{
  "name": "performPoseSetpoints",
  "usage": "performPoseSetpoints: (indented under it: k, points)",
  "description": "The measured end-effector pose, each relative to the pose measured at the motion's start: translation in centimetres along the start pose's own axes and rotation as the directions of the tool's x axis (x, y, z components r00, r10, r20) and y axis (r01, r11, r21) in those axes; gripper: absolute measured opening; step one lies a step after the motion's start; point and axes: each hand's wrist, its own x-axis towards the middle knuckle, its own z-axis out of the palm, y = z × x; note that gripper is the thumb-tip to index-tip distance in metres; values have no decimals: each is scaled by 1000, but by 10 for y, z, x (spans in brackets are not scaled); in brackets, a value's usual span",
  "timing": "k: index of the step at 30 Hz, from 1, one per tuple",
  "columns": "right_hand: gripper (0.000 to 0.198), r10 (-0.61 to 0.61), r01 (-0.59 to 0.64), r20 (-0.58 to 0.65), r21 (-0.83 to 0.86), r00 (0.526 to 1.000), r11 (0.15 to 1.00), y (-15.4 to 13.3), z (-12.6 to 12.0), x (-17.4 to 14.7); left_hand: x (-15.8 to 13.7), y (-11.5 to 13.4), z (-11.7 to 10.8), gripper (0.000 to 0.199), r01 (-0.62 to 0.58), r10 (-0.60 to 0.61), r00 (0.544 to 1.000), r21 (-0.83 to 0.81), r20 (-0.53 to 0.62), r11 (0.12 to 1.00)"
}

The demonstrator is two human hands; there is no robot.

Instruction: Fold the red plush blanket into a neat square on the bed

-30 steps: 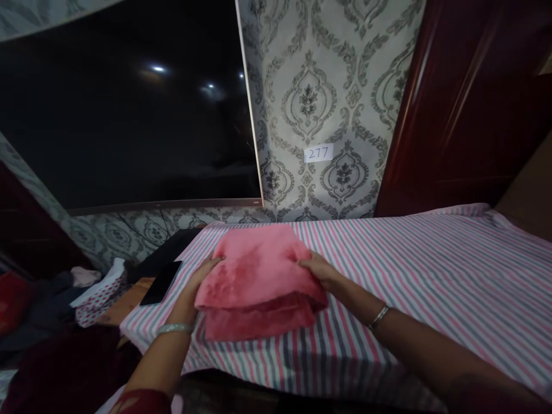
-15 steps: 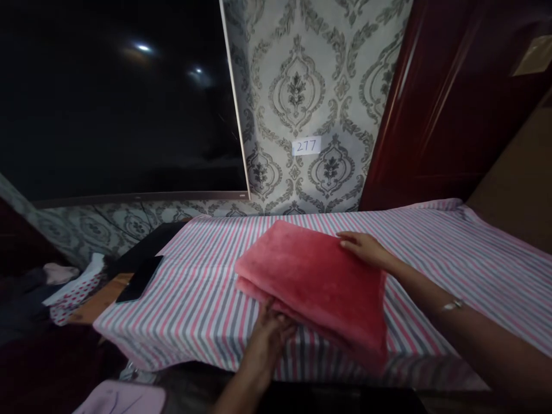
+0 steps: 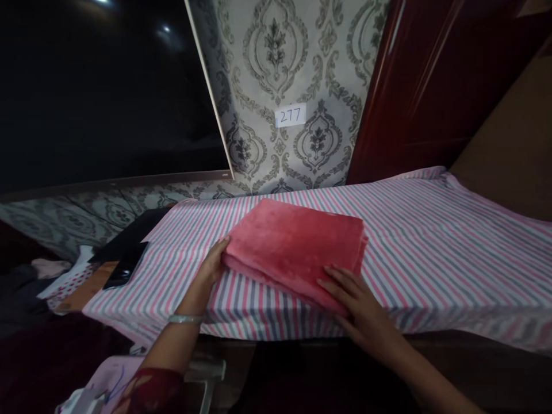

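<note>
A folded pink-red plush blanket [image 3: 288, 238] lies on a striped cloth, its layers showing along the near left edge. My left hand [image 3: 212, 261] touches the blanket's left corner, fingers stretched along the edge and not wrapped round it. Over the near right corner rests my right hand [image 3: 351, 296], fingers spread on the top surface and the thumb low by the front edge. Part of that corner is hidden under the right hand.
The striped pink, grey and white cloth [image 3: 431, 247] covers the table and hangs over its front. A black phone-like slab [image 3: 127, 265] lies at the left end. Behind stand a large dark screen [image 3: 103, 98] and a dark red wooden panel [image 3: 414, 86]. A pink stool seat [image 3: 110, 374] is low at left.
My left hand has moved from under the front edge to the left corner. My right hand has come from the far right edge to the near right corner. The blanket's near right part looks tucked in.
</note>
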Motion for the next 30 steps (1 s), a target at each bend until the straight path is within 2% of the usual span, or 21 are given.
performPoseSetpoints:
  k: [3, 5, 7, 9, 11, 13, 14, 15, 17, 19, 21, 23, 25, 27, 30]
  points:
    - [50, -54, 58, -167, 14, 984, 998, 7, -1, 10, 7, 5, 4, 38, -46, 45, 999, 86, 11, 995]
    - [49, -75, 76, -238, -3, 968, 997, 10, -5, 14, 6, 6, 5, 37, -92, 94, 996, 107, -9, 990]
    - [46, -111, 107, -234, -32, 966, 994, 8, -8, 14, 4, 5, 3, 34, -96, 99, 995, 116, -23, 989]
    - [44, -131, 128, -150, -31, 980, 991, 4, -11, 6, 4, 3, -2, 30, -41, 45, 999, 130, -28, 991]
    - [41, -70, 72, -69, 14, 995, 997, 0, -12, -7, 7, 4, -7, 27, 23, -22, 1000, 150, -9, 988]
    - [32, 130, -123, -85, 91, 988, 988, 0, -15, -22, 12, 7, -11, 26, 56, -61, 998, 170, 23, 984]
    - [28, 275, -258, -111, 146, 955, 955, 1, -16, -29, 15, 9, -12, 26, 74, -81, 996, 180, 32, 981]
    - [29, 426, -395, -120, 217, 897, 893, 3, -16, -35, 18, 12, -12, 25, 100, -108, 994, 187, 31, 977]
    - [43, 678, -616, -32, 389, 734, 685, 7, -15, -43, 26, 19, -10, 24, 163, -168, 986, 185, 13, 969]
    - [62, 791, -722, 165, 548, 589, 423, 9, -11, -45, 34, 25, -7, 25, 200, -205, 979, 172, 12, 965]
    - [79, 799, -720, 312, 663, 514, 204, 8, -5, -42, 39, 29, -2, 28, 200, -210, 977, 170, 42, 965]
    - [87, 788, -675, 365, 733, 496, 85, 4, -1, -34, 41, 31, 3, 30, 208, -225, 972, 192, 71, 959]
    - [89, 786, -638, 367, 768, 498, 46, 0, 2, -25, 38, 32, 7, 34, 221, -245, 965, 220, 90, 950]
    - [93, 775, -626, 370, 778, 513, 43, -2, 4, -17, 33, 32, 10, 38, 217, -247, 963, 229, 112, 949]
    - [103, 766, -604, 324, 790, 556, 104, 0, 8, -8, 22, 33, 13, 35, 187, -213, 970, 204, 115, 961]
